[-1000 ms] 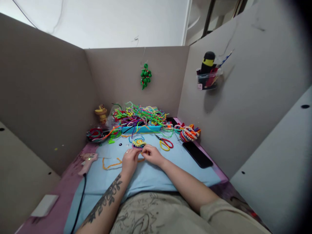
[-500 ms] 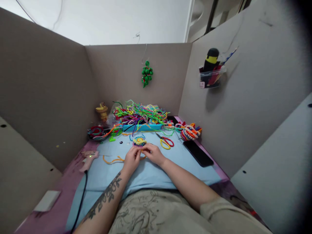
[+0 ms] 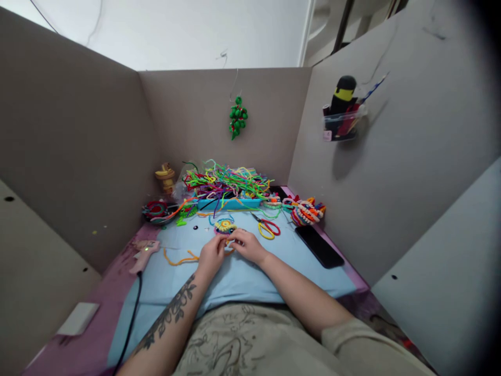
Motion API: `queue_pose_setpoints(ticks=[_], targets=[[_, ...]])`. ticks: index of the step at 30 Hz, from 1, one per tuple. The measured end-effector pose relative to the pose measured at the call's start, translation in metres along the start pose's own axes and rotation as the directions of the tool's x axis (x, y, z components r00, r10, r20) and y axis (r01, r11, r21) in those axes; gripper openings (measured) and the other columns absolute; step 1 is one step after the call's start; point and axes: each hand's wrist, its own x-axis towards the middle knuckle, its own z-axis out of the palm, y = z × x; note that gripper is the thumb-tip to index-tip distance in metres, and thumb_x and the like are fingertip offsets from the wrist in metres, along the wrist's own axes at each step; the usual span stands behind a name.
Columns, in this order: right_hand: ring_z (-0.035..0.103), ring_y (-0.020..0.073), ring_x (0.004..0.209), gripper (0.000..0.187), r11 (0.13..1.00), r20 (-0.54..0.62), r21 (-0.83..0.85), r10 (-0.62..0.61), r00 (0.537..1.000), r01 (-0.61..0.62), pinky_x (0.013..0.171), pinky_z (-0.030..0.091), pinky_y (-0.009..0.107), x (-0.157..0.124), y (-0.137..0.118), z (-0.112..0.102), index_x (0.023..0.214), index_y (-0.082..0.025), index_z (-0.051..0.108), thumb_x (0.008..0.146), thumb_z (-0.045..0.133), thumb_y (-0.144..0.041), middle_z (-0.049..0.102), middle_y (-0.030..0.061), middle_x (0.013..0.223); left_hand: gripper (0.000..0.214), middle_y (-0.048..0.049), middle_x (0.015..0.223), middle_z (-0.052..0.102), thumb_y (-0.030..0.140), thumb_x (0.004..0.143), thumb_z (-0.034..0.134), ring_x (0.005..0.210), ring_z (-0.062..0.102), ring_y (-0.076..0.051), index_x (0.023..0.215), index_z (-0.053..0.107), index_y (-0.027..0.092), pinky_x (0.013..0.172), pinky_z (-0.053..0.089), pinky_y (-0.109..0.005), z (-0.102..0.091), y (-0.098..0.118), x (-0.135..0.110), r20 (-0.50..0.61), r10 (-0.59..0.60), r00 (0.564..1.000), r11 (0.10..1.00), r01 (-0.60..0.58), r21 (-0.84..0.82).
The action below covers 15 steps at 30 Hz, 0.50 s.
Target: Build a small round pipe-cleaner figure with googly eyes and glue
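Observation:
My left hand (image 3: 212, 254) and my right hand (image 3: 248, 245) meet at mid-table, both closed in a pinch. Orange yarn (image 3: 180, 259) trails leftward from under my left hand, and a bit of it shows between the fingertips. Just beyond the fingers sits a small knotted yarn piece (image 3: 224, 225) in yellow, blue and purple. Its near edge touches my fingertips, which hide part of it. Red-and-yellow-handled scissors (image 3: 266, 227) lie beyond my right hand, blades partly apart.
A blue tray (image 3: 230, 204) heaped with colourful cords stands at the back. To the left are a pink glue gun (image 3: 144, 257) with a black cable and a white box (image 3: 78, 319). A black phone (image 3: 319, 246) and bundled yarn pieces (image 3: 307, 211) lie right. Grey panels (image 3: 219, 120) enclose the table.
The whole view has shifted very slightly. My hands stay pinched in nearly the same spot, with only small finger movement.

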Motion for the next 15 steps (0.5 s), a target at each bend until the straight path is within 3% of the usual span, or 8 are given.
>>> queue_pose_setpoints(ticks=[7,15], targets=[[0.053,0.0155,0.075,0.008,0.996,0.012,-0.088,-0.028,1.0,0.029,0.075,0.043,0.03,-0.0004,0.001,0.0002,0.082,-0.019,0.062,0.082,0.053,-0.018,0.059,0.0027,0.074,0.02,-0.0047,0.084,0.066,0.022,0.086,0.04,0.074,0.06,-0.017,0.093,0.06,0.019,0.069,0.045,-0.027,0.0001,0.0024,-0.0028,0.038,0.017,0.999,0.983,-0.024,0.184],[0.054,0.0142,0.075,0.009,0.995,-0.08,-0.002,0.097,0.992,-0.097,0.07,0.042,0.026,0.0011,-0.0011,0.0013,0.079,-0.018,0.061,0.08,0.052,-0.017,0.059,0.0028,0.076,0.023,-0.0048,0.087,0.067,0.027,0.087,0.041,0.077,0.061,-0.016,0.096,0.061,0.019,0.069,0.045,-0.026,-0.0001,0.0045,0.0,0.003,-0.001,1.0,0.997,0.001,0.081]])
